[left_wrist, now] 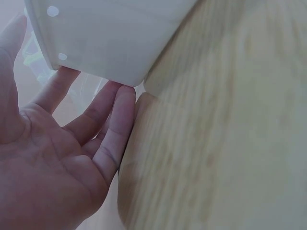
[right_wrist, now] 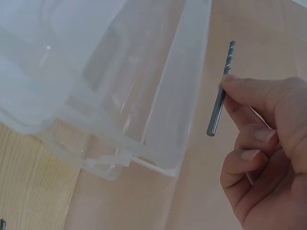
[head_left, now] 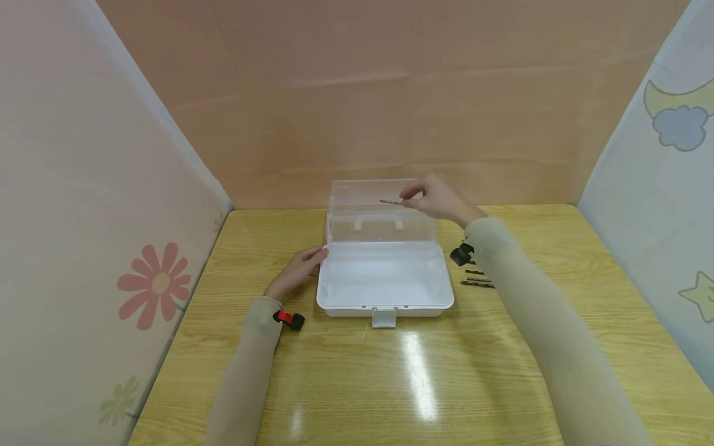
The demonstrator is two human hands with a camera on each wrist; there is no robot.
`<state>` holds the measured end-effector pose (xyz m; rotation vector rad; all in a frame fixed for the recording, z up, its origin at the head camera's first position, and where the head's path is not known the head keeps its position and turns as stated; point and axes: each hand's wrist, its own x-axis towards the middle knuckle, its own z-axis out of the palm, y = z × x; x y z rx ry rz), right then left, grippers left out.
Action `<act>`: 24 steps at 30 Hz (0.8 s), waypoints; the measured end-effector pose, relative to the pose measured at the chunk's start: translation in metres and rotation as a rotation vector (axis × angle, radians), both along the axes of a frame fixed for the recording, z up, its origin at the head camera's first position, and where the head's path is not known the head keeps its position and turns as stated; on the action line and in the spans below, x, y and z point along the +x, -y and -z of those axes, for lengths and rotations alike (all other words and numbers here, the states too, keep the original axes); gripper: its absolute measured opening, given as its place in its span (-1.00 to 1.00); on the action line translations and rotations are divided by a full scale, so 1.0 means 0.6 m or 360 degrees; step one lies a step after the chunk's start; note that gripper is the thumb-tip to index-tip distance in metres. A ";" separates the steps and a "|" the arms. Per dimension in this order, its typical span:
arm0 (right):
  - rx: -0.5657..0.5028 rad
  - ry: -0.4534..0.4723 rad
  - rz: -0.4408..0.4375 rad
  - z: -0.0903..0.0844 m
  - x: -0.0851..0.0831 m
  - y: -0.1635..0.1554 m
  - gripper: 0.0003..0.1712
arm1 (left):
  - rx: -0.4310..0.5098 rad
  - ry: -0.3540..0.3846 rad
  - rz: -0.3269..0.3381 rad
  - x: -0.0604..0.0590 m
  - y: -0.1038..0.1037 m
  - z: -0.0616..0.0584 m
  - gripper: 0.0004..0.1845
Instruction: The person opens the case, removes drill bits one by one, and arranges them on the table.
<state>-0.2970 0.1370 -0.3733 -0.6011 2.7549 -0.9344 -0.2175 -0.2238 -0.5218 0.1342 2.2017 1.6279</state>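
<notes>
A white plastic storage box (head_left: 385, 272) stands on the table with its clear lid (head_left: 370, 193) raised at the back. My left hand (head_left: 298, 271) holds the box's left back corner, thumb at the rim. In the left wrist view, the fingers (left_wrist: 122, 110) of that hand touch the box's end wall (left_wrist: 115, 43). Above the lid's right part, my right hand (head_left: 437, 199) pinches a drill bit (head_left: 389, 202) between thumb and index finger. The right wrist view shows this bit (right_wrist: 218, 110) tilted, with its spiral end up and the lid (right_wrist: 180, 76) beside it.
Several more drill bits (head_left: 477, 284) lie on the wooden table (head_left: 346, 384) right of the box, partly hidden by the right sleeve. A latch (head_left: 383, 318) sticks out at the box's front. Cloth-like walls (head_left: 357, 124) close off the back and both sides.
</notes>
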 end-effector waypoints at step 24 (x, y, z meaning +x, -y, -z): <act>0.0066 -0.0162 -0.0033 0.009 0.063 -0.062 -0.94 | -0.0044 -0.0025 0.0017 0.000 0.001 0.000 -0.18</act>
